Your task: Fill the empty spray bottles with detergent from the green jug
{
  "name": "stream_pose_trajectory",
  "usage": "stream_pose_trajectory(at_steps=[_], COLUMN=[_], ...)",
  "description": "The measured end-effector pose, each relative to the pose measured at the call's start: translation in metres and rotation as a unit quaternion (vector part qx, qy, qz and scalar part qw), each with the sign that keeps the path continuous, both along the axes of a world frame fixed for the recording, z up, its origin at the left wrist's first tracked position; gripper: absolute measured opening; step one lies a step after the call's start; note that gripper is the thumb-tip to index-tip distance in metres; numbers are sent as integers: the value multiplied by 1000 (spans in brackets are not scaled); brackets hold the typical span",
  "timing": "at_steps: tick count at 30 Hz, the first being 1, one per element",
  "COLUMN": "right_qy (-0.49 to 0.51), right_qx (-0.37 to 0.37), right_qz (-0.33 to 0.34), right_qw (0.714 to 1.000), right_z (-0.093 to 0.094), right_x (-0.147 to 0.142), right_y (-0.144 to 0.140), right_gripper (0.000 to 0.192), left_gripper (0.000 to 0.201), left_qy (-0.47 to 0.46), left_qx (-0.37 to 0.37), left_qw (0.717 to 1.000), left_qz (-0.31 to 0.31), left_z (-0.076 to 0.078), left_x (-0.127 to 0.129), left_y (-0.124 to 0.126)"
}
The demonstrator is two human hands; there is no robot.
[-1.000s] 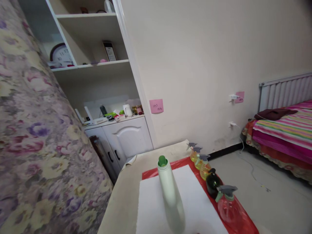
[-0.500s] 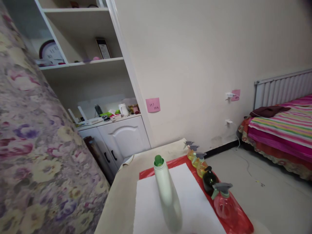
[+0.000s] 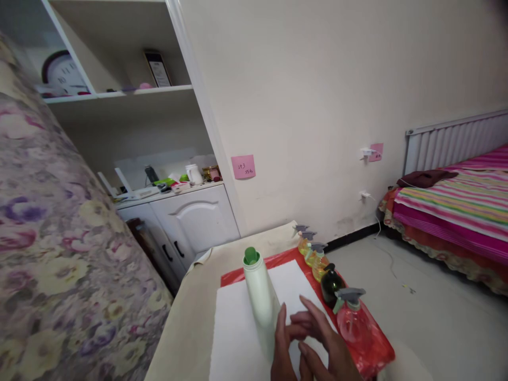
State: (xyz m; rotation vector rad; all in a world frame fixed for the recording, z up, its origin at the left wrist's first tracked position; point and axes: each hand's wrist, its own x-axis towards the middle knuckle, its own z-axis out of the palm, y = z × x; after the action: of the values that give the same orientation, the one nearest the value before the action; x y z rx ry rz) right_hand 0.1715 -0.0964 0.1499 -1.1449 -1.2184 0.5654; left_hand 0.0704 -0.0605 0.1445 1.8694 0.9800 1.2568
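Observation:
A tall pale green bottle [image 3: 260, 296], uncapped with a darker green spout in its mouth, stands on a white sheet [image 3: 230, 323]. To its right, low in the view, my two hands are close together. My left hand [image 3: 283, 349] is beside the bottle's lower part, its fingers apart and bent; whether it touches the bottle I cannot tell. My right hand [image 3: 331, 346] has loosely curved, spread fingers that point toward the left hand. Nothing shows in either hand. The bottle's base is cut off or hidden behind the left hand.
Along the red plastic sheet [image 3: 273, 259] stand a pink spray bottle [image 3: 353, 320], a dark pump bottle [image 3: 331, 286] and several yellow spray bottles [image 3: 318, 264]. A floral curtain [image 3: 79, 254] hangs left. A cabinet [image 3: 198, 217] and a bed [image 3: 448, 211] are farther off.
Both my hands have come up into view from the bottom, right of the bottle. The whole scene has shifted slightly left and up; the bottle still stands on the sheet.

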Motion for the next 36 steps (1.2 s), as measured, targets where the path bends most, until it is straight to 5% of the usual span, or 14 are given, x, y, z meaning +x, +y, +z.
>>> stream_pose_trajectory(at_steps=[5,10,19,28,36], right_qy=[-68,-113,-204,-212,-203], right_qx=[27,23,-10,-80,-94], right_qz=[-67,-111,-117,-117,-124], right_qw=[995,987,972,967,967], right_z=[40,54,55,49,43], right_x=[22,23,31,47,55], right_y=[-6,-15,-14,-5,0], right_gripper=[83,84,86,89,89], left_gripper=[74,84,79,85,87], left_qy=[44,80,219,351,381], left_qx=[67,121,98,-28,-54], left_qw=[994,982,962,930,917], left_qz=[78,123,134,107,108], left_z=[41,56,67,91,90], left_x=[-2,-8,-9,-4,-4], left_y=[2,-3,-6,6,12])
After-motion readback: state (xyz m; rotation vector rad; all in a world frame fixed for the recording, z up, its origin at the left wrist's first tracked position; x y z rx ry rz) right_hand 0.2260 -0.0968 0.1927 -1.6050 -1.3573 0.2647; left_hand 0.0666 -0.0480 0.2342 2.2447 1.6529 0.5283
